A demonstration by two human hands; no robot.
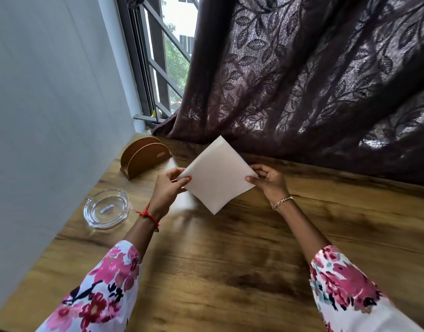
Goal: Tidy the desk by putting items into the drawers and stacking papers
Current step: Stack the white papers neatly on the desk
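Observation:
A white square of paper [217, 174], possibly a thin stack, is held up above the wooden desk [230, 259], turned like a diamond with one corner pointing down. My left hand [169, 188] pinches its left corner between thumb and fingers. My right hand [268, 180] pinches its right corner. Both hands are a little above the desk top. No drawer is in view.
A brown wooden napkin holder [143, 156] stands at the back left of the desk. A clear glass ashtray [106, 208] sits near the left wall [50, 104]. A dark patterned curtain [314, 80] hangs along the desk's far edge, beside a barred window [167, 56].

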